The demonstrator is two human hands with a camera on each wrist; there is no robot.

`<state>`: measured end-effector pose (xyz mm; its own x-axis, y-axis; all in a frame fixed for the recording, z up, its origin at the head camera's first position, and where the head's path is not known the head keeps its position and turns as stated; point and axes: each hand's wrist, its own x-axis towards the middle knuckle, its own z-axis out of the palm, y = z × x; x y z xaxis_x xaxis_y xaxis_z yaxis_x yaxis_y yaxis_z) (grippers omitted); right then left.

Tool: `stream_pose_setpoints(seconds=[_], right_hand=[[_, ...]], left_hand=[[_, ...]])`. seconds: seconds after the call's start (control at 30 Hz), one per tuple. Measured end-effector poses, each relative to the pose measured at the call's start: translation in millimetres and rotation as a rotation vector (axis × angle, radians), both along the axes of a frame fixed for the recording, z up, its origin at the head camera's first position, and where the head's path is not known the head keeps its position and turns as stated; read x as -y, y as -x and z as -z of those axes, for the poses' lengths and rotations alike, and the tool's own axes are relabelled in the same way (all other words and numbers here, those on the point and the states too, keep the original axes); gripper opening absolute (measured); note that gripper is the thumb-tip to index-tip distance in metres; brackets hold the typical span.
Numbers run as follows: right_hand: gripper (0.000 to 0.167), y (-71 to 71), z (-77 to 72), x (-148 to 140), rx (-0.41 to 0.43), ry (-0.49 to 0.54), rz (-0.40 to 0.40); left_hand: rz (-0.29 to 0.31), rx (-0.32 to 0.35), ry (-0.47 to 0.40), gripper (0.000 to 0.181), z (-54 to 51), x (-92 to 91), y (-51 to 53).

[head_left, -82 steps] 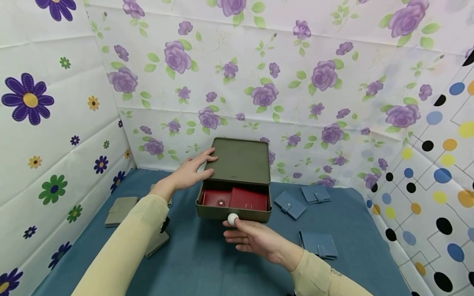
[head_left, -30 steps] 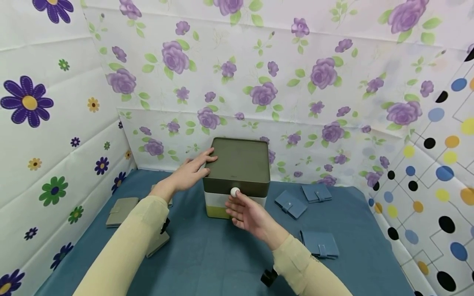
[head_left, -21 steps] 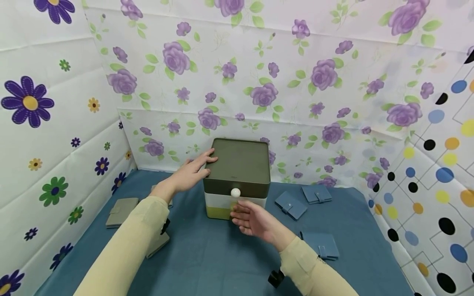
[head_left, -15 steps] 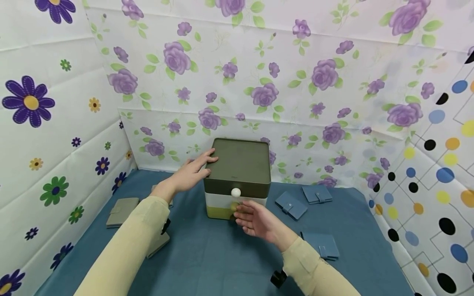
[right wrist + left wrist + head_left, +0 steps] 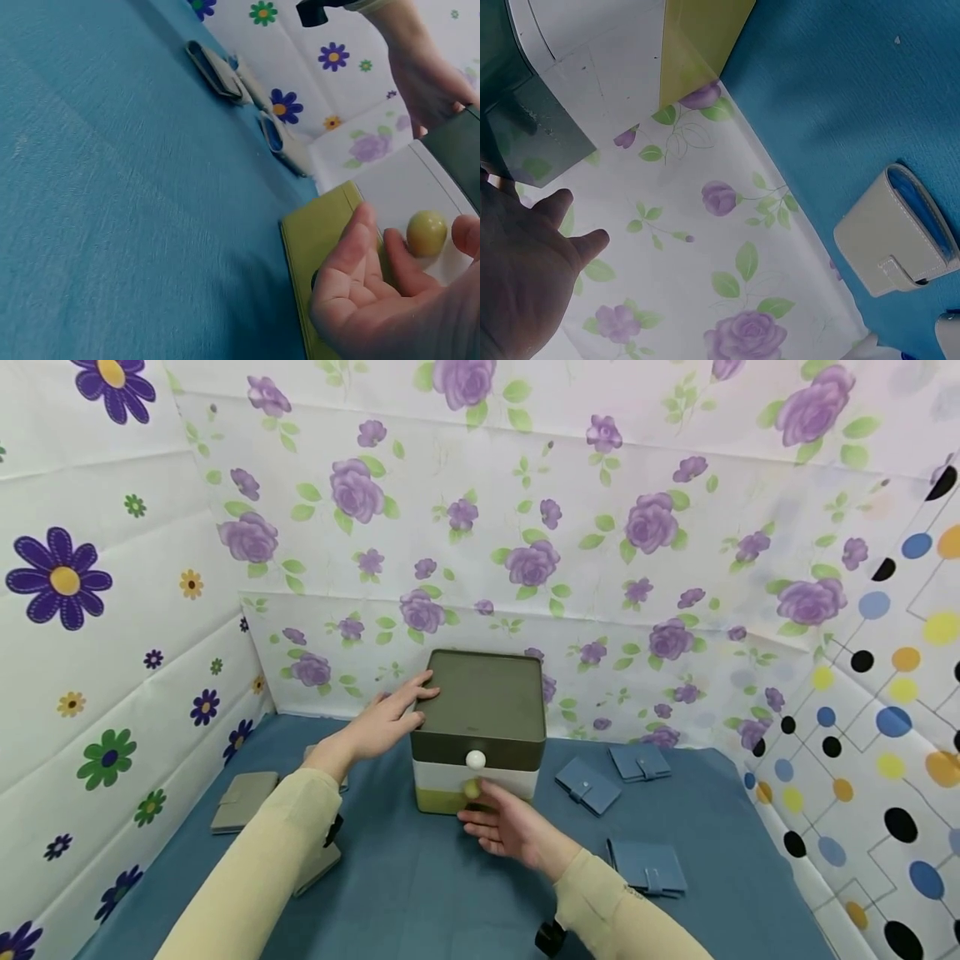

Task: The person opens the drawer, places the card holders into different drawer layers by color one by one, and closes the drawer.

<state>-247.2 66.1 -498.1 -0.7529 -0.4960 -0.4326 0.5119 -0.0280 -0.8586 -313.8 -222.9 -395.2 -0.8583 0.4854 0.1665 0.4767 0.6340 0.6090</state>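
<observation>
One box (image 5: pixel 487 697) at lower centre; left hand (image 5: pixel 377 728), fingers apart, on its top left edge; right hand (image 5: pixel 519 832), thumb and forefinger flanking yellow-green knob (image 5: pixel 472 788); cannot tell if clamped.

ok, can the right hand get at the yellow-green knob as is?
Likely yes: the right hand is right at the yellow-green knob, its fingers on either side, nothing visible in the way. Whether they touch it is hard to tell.
</observation>
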Motion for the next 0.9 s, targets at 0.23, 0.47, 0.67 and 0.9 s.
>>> stream_pose_setpoints(seconds=[0.23, 0.47, 0.67, 0.9], right_hand=[[0.07, -1.8, 0.7, 8.9, -0.035, -0.017, 0.043], [0.072, -5.5, 2.4, 9.8, -0.045, -0.037, 0.042], [0.072, -6.0, 0.3, 7.5, -0.056, -0.062, 0.017], [0.069, -5.4, -2.9, 2.0, -0.111, -0.132, -0.021]], left_hand=[[0.009, 0.0, -0.003, 0.049, 0.8, -0.7, 0.6], [-0.006, -0.004, 0.005, 0.05, 4.5, 0.6, -0.2], [-0.008, 0.0, 0.013, 0.051, 4.8, 1.3, -0.9], [-0.004, -0.004, 0.018, 0.05, 2.0, 0.0, -0.4]])
